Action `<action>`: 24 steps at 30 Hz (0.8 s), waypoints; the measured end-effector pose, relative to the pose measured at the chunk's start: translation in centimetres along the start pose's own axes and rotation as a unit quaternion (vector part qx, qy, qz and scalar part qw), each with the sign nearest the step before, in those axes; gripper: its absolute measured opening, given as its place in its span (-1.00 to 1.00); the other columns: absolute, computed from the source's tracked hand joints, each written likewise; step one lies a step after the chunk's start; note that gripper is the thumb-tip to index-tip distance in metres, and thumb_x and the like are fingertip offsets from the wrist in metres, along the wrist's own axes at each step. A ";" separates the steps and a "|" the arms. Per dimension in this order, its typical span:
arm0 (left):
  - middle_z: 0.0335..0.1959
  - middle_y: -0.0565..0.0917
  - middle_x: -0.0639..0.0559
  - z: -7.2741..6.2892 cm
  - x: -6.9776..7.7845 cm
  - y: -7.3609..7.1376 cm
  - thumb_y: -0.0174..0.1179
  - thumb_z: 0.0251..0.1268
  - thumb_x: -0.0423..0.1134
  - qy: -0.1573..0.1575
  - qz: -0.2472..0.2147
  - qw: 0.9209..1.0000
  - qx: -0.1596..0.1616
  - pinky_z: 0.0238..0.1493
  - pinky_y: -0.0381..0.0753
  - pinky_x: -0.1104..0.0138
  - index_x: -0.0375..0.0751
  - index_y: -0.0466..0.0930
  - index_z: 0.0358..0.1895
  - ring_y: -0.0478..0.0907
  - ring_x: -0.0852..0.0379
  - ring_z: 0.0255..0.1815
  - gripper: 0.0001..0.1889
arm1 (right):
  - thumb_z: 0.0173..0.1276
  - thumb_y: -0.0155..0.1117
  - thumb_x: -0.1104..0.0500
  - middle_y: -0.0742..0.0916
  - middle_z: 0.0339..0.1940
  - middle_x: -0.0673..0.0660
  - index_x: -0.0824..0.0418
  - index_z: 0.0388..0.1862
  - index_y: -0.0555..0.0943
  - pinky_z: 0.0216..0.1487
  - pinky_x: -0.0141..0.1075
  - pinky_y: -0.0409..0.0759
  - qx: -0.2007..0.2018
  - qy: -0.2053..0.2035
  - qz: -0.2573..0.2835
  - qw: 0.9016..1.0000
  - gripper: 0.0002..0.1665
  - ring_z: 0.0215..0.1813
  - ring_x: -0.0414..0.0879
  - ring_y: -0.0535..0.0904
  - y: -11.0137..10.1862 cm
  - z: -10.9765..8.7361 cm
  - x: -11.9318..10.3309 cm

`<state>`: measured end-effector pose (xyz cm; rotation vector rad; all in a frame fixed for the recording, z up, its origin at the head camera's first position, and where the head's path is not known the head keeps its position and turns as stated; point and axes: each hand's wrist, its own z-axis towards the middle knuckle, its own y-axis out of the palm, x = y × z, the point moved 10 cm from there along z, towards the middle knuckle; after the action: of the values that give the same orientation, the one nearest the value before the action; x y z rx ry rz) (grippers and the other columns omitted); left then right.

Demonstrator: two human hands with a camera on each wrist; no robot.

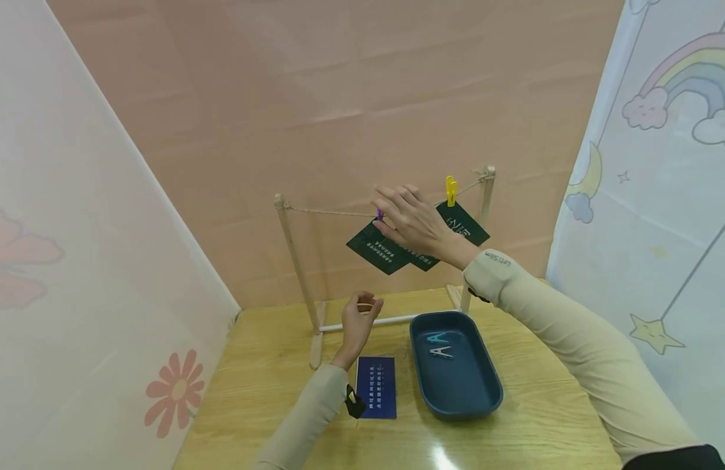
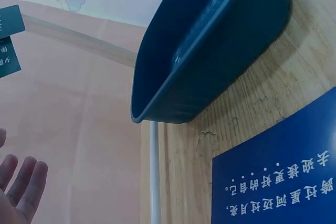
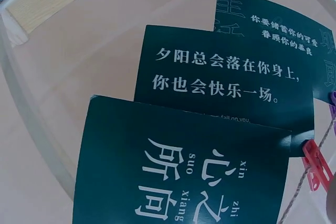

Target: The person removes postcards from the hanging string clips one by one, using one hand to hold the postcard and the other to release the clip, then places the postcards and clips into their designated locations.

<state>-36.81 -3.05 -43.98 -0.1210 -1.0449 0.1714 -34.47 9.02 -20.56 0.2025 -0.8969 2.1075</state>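
Observation:
My right hand (image 1: 415,225) is raised at the string, its fingers extended and thumb below, beside a purple clothespin (image 1: 380,214). In the right wrist view a fingertip (image 3: 332,203) shows right by a red clothespin (image 3: 316,165), which clips the middle green card (image 3: 220,85) to the string (image 3: 295,195). One green card (image 1: 377,248) hangs at left, another (image 1: 464,223) at right under a yellow clothespin (image 1: 451,190). My left hand (image 1: 358,326), fingers loosely bent and holding nothing, is lifted above a blue card (image 1: 377,388) on the table.
A dark blue tray (image 1: 486,372) stands at right on the wooden table (image 1: 245,378), with a teal clothespin (image 1: 437,338) and a white clothespin (image 1: 441,352) inside. Wooden posts (image 1: 294,261) hold up the string, with a white bar (image 1: 392,320) low between them.

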 end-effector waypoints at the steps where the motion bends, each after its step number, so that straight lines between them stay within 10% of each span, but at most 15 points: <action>1: -0.24 0.65 -0.18 0.0 -0.1 0.0 0.35 0.31 -0.25 -0.002 -0.001 1.000 -0.002 -0.28 0.73 0.17 -0.29 0.58 -0.08 0.67 -0.14 -0.27 -0.76 | 0.40 0.26 0.02 0.50 0.34 0.31 0.31 0.36 0.39 0.27 0.05 0.35 -0.009 0.006 -0.003 1.000 -0.35 0.17 0.22 0.42 0.2 0.1 0.1; 24: -0.08 0.60 -0.14 1.3 2.0 1.4 0.20 0.45 -0.17 -0.009 0.017 1.000 -0.007 -0.17 0.73 0.24 -0.28 0.47 0.14 0.67 -0.06 -0.17 -0.66 | 0.50 0.19 0.13 0.67 0.12 0.21 0.29 0.22 0.58 0.31 0.01 0.35 -0.087 0.033 -0.055 0.994 -0.60 0.18 0.16 0.49 2.4 0.1 0.9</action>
<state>-37.10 -1.22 -41.88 -0.1495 -1.0630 0.1970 -36.88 8.53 -21.41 0.0884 -1.0017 1.9120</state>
